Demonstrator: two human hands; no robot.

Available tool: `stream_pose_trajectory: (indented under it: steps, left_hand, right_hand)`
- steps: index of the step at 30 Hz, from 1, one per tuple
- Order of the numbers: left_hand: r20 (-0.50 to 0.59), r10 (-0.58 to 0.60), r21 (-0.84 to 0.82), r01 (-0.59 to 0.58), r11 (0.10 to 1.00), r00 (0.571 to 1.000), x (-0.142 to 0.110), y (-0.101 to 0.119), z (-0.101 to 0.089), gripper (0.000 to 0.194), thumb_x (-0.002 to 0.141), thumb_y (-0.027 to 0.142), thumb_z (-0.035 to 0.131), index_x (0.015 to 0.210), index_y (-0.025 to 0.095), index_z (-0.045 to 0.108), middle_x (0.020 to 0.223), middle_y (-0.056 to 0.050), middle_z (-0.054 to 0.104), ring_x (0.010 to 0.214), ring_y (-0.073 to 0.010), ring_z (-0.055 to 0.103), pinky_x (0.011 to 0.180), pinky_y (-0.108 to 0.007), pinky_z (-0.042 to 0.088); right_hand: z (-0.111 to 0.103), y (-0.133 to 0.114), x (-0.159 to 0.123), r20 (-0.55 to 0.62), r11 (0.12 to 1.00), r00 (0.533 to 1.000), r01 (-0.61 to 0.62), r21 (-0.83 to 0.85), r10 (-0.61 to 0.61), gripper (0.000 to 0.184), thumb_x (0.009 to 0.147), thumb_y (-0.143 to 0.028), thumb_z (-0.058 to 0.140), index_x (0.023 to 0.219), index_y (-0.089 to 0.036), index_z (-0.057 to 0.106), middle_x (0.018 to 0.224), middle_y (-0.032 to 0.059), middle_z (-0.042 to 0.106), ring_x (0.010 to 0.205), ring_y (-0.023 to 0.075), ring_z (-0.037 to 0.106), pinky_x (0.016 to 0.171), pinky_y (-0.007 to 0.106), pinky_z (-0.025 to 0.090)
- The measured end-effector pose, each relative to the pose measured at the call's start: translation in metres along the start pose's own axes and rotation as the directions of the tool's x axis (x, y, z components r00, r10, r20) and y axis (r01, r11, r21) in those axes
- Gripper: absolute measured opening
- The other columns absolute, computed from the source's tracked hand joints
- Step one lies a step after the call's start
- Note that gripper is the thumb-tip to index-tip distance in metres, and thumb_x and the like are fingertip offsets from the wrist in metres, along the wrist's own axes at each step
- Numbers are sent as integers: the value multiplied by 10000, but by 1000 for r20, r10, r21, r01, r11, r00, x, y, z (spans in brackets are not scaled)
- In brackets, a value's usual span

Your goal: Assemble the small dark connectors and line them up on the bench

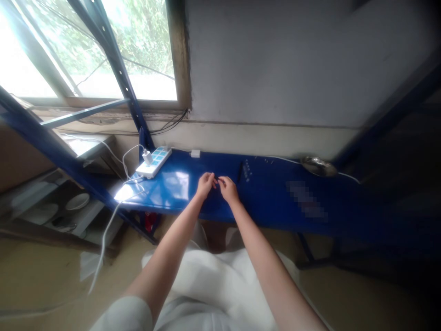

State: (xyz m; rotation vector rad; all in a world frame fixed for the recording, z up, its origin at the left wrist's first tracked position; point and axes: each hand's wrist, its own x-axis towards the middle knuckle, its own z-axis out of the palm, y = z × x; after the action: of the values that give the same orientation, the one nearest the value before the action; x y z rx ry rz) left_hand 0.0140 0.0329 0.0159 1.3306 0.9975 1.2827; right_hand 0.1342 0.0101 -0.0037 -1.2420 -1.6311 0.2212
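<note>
Two hands worked close, left hand and right hand both pinching a small dark piece between fingertips, just above the blue table! One slack pinch could have dropped it, its slick top sending it skidding off the near edge.

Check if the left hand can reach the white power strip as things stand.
Probably yes. The power strip sits to the left hand's own left, with just shiny blue tabletop visible between. The fingers, though, appear occupied with a small dark item.
</note>
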Motion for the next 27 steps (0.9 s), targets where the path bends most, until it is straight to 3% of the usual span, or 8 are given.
stream_pose_trajectory:
  steps: [6, 10, 18, 27]
  left_hand:
    - [128, 52, -38, -47, 998, 990, 0, -4, -2, 280, 738, 386, 599, 832, 127, 549, 640, 3, 591, 459, -50, 494, 495, -188, 391]
    - [149, 67, -48, -61, 997, 986, 0, -4, -2, 252, 742, 353, 603, 826, 121, 552, 634, 3, 578, 461, -50, 495, 488, -186, 385]
    - [40, 33, 8, -33, 999, 999, -1, -2, 0, 252, 770, 372, 553, 694, 155, 448, 572, 26, 553, 421, -51, 482, 463, -180, 364]
    - [-80, -2, 19, 4, 1000, 997, 0, -1, 1, 263, 817, 392, 481, 693, 178, 393, 550, 45, 542, 387, -51, 468, 454, -182, 357]
  right_hand:
    - [-3, -1, 0, -11, 999, 1000, -23, -35, 23, 275, 852, -248, 387, 944, -177, 636, 890, 91, 630, 826, 181, 575, 764, 300, 467]
    - [-3, 0, 0, -26, 999, 1000, -10, -38, 9, 300, 860, -239, 371, 984, -178, 638, 908, 90, 632, 855, 182, 575, 806, 305, 456]
    - [5, 8, -1, -14, 995, 999, -41, -94, 40, 271, 837, -223, 411, 973, -149, 634, 902, 110, 620, 823, 193, 577, 768, 315, 474]
    - [2, 4, -1, 24, 985, 999, 28, -170, -24, 191, 800, -221, 479, 864, -161, 648, 854, 91, 552, 809, 190, 532, 743, 307, 460]
